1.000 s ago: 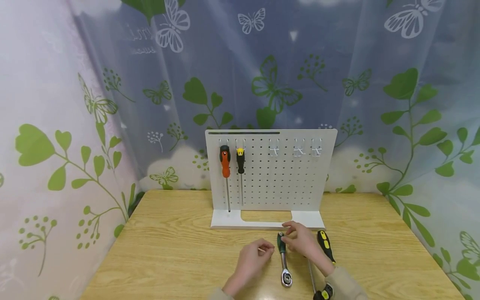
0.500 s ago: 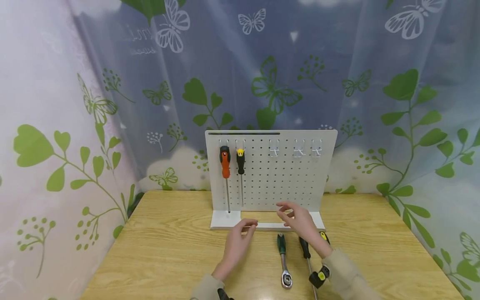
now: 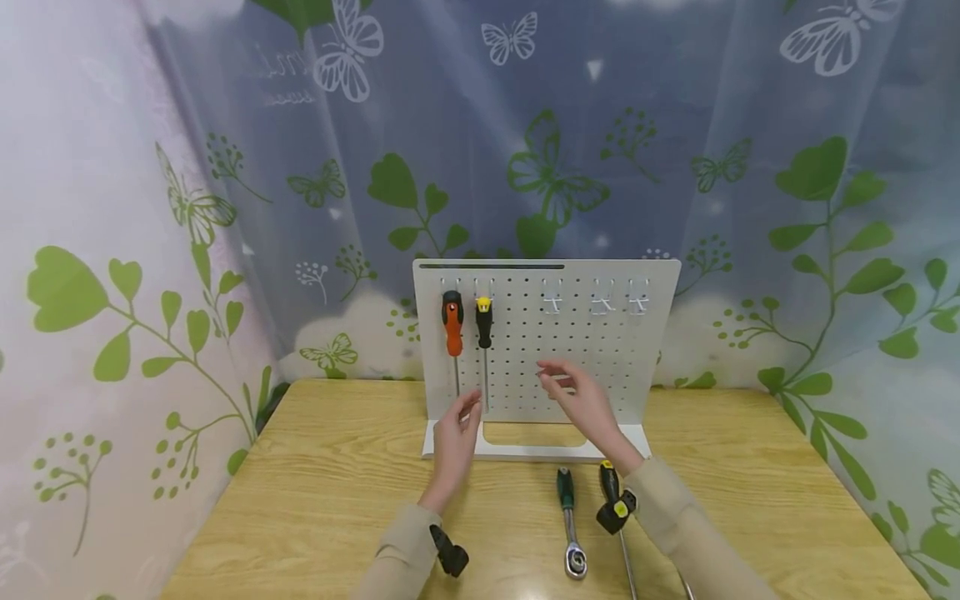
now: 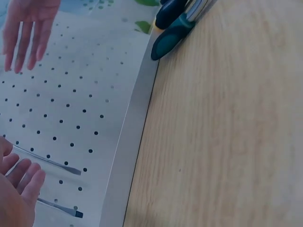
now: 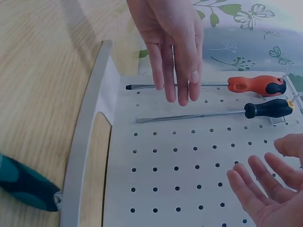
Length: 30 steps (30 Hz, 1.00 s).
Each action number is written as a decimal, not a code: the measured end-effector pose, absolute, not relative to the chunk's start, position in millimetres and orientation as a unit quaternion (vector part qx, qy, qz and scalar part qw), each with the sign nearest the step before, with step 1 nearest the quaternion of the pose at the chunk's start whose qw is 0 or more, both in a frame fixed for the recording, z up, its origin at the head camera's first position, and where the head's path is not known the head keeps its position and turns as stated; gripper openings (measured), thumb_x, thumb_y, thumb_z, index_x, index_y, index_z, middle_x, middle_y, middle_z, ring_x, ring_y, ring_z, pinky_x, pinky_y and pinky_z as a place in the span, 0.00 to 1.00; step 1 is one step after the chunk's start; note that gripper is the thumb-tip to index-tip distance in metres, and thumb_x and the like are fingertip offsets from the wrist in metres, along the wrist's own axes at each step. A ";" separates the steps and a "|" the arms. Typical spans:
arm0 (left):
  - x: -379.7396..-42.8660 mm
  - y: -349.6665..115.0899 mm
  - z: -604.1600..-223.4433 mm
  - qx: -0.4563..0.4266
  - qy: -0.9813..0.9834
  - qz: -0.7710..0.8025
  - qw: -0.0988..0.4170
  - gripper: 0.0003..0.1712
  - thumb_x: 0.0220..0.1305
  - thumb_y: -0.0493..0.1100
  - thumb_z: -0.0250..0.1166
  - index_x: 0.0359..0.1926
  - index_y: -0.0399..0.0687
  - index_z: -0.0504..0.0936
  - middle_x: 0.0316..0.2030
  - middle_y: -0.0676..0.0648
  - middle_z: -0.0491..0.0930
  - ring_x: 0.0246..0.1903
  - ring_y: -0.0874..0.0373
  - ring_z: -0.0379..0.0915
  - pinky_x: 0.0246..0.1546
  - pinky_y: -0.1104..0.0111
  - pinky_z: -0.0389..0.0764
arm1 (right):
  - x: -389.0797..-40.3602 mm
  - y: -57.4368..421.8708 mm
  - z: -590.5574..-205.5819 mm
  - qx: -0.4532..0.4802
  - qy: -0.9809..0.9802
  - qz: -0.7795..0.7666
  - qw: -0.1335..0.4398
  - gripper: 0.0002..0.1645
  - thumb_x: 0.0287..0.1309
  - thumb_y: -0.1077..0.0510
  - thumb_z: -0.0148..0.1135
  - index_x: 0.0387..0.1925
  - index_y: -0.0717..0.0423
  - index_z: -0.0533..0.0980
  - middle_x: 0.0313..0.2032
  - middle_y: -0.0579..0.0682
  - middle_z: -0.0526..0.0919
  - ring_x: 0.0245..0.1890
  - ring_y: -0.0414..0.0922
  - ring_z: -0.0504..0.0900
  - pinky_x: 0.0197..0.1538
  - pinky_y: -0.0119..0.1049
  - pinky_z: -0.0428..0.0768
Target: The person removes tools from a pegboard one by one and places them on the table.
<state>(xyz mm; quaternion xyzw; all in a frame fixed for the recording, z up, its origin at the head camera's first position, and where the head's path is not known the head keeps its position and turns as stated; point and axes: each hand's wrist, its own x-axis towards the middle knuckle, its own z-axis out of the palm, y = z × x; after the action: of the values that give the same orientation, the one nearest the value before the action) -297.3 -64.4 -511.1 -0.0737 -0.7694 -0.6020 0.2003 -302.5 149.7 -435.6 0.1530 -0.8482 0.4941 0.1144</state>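
While an orange screwdriver [image 3: 453,327] and a black screwdriver [image 3: 483,327] hang on the left of a white pegboard [image 3: 517,358], the left hand [image 3: 456,433], fingers apart, hovers near their shafts; the right hand [image 3: 585,406], fingers likewise apart, hovers before mid-board.

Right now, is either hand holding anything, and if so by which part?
Nothing is held. The left hand is in front of the orange screwdriver's shaft, the right hand before the pegboard.
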 end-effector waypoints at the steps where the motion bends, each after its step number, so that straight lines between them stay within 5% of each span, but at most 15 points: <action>1: -300.2 -64.7 -510.2 -0.072 -0.769 -0.604 0.196 0.16 0.75 0.37 0.59 0.59 0.36 0.80 0.57 0.39 0.82 0.56 0.44 0.79 0.57 0.60 0.83 | -304.9 147.3 -434.0 0.152 -0.844 0.500 0.117 0.21 0.73 0.54 0.59 0.63 0.57 0.77 0.54 0.56 0.84 0.49 0.53 0.85 0.50 0.48 0.86; 30: -325.8 -56.9 -514.3 -0.057 -0.763 -0.621 0.170 0.16 0.76 0.40 0.58 0.60 0.40 0.80 0.56 0.40 0.82 0.56 0.44 0.79 0.58 0.53 0.82 | -345.7 87.6 -412.0 0.198 -0.769 0.599 0.107 0.25 0.76 0.60 0.54 0.68 0.66 0.68 0.61 0.65 0.77 0.59 0.62 0.79 0.62 0.54 0.80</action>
<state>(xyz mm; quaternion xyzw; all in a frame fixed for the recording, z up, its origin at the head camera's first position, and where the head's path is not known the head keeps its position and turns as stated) -325.8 -56.9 -514.3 -0.0571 -0.7631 -0.6210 0.1697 -345.7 87.6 -412.0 0.1981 -0.7685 0.5990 0.1068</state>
